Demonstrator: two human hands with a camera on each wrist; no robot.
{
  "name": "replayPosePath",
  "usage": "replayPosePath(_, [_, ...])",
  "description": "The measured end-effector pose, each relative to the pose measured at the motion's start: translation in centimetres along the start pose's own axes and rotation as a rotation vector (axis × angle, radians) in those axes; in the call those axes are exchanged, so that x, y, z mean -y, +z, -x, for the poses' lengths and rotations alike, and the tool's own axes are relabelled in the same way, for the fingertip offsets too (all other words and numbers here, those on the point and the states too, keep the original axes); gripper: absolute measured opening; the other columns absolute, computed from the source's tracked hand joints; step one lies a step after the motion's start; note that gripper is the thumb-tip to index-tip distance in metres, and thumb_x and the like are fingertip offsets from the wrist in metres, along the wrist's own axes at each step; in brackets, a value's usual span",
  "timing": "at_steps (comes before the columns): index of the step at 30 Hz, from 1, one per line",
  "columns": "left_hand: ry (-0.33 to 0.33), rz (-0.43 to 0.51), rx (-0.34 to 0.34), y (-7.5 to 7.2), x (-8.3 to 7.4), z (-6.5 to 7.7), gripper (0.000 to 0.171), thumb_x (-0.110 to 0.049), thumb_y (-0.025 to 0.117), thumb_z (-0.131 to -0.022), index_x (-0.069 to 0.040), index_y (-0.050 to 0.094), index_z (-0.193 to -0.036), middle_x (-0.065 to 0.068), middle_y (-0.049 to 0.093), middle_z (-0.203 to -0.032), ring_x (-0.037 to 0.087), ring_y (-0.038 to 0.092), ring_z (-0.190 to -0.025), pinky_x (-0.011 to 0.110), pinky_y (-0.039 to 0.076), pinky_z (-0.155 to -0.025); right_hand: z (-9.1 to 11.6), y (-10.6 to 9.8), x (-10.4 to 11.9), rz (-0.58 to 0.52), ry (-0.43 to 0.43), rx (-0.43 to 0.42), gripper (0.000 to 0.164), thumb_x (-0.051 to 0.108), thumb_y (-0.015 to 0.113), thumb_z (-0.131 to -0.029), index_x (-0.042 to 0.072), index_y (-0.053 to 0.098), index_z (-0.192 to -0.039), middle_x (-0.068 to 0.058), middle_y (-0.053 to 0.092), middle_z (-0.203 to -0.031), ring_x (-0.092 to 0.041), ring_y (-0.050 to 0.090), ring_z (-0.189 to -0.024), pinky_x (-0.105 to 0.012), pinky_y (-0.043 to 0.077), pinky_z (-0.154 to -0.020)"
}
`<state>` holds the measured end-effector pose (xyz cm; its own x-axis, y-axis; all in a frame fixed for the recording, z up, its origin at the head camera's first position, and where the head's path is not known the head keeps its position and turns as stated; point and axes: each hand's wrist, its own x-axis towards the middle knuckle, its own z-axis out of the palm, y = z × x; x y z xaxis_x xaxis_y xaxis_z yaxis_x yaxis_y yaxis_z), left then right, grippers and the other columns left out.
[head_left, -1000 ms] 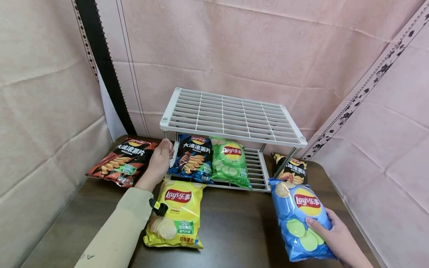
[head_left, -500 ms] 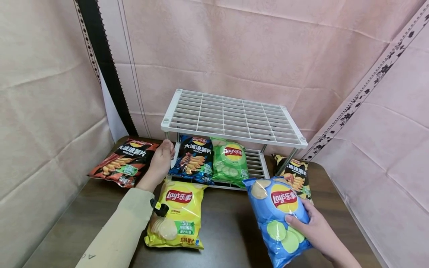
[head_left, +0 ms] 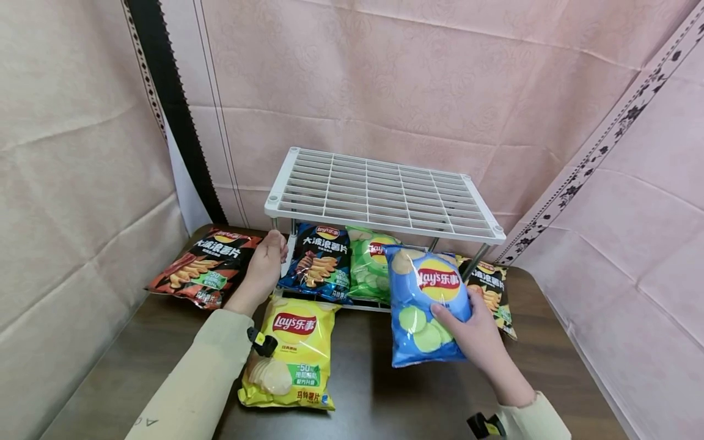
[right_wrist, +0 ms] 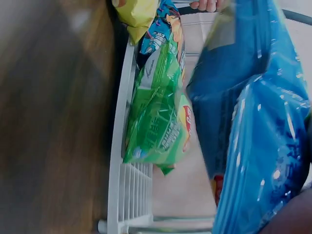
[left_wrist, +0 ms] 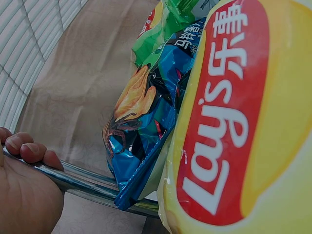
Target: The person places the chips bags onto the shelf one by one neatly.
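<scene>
My left hand [head_left: 266, 261] grips a metal post [left_wrist: 83, 185] at the front left of the white two-tier rack [head_left: 379, 189]; its fingers curl round the post in the left wrist view. In my right hand [head_left: 475, 330] is a blue bag of potato chips [head_left: 418, 342], thumb on its front. The bag is upright, in front of the rack's right half, and partly covers a green chip bag [head_left: 363, 269]. That green bag and a dark blue chip bag [head_left: 316, 260] stand side by side on the lower tier. Behind the blue bag, the lower tier's right part is hidden in the head view.
A yellow chip bag [head_left: 291, 360] lies on the brown table [head_left: 357, 385] before the rack's left side. A red-and-black chip bag [head_left: 209, 263] lies at left, a black-and-yellow one [head_left: 492, 287] at right. Pink cloth [head_left: 357, 79] hangs behind and at the sides.
My right hand has carried the blue chip bag leftward and up, from the right side to the rack's front. The left hand has stayed on the post.
</scene>
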<state>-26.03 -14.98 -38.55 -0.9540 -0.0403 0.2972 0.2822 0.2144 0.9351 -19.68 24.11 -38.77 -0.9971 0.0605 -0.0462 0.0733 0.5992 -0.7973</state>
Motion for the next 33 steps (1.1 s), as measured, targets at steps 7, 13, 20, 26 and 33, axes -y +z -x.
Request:
replayPosePath(7, [0.0,-0.003,0.004,0.0,-0.1,-0.1,0.055,-0.041,0.017,-0.105,0.007,0.035,-0.089,0.011,0.033,-0.077,0.027,0.036,-0.071,0.035,0.027,-0.071,-3.2,1.3,1.3,-0.041,-0.006,-0.011,0.102,0.068,0.062,-0.08,0.012,0.017,-0.152,-0.016,0.043,-0.131,-0.029,0.053,-0.107,-0.043,0.05,-0.085])
replayPosePath(13, [-0.016,-0.007,-0.004,0.0,-0.3,0.0,0.057,-0.045,0.017,-0.104,0.007,0.035,-0.089,0.01,0.033,-0.079,0.038,0.037,-0.077,0.036,0.027,-0.071,-5.5,1.8,2.2,-0.068,-0.051,-0.069,0.104,0.069,0.062,-0.08,0.01,0.015,-0.152,-0.017,0.038,-0.136,-0.031,0.047,-0.114,-0.05,0.044,-0.094])
replayPosePath(20, [-0.011,0.007,0.002,-0.1,2.4,-1.1,0.054,-0.043,0.016,-0.105,0.004,0.035,-0.086,0.011,0.032,-0.077,0.027,0.035,-0.07,0.035,0.027,-0.069,-6.9,1.8,2.8,-0.11,-0.074,-0.07,0.103,0.064,0.065,-0.081,0.011,0.014,-0.152,-0.016,0.038,-0.137,-0.031,0.048,-0.116,-0.051,0.043,-0.096])
replayPosePath(26, [0.007,0.0,-0.018,-0.2,3.9,-1.7,0.05,-0.045,0.017,-0.105,-0.004,0.035,-0.083,0.01,0.032,-0.077,0.027,0.035,-0.069,0.035,0.027,-0.067,-7.5,1.8,3.5,-0.142,-0.069,-0.091,0.1,0.06,0.068,-0.082,0.009,0.016,-0.15,-0.017,0.04,-0.133,-0.03,0.052,-0.112,-0.048,0.048,-0.09])
replayPosePath(33, [0.015,0.017,-0.01,0.0,2.4,-1.0,0.052,-0.042,0.017,-0.106,0.001,0.034,-0.083,0.011,0.032,-0.076,0.027,0.035,-0.069,0.035,0.027,-0.069,-8.1,1.3,4.4,-0.173,-0.11,-0.107,0.09,0.053,0.07,-0.084,0.009,0.022,-0.147,-0.015,0.043,-0.127,-0.028,0.054,-0.105,-0.043,0.049,-0.083])
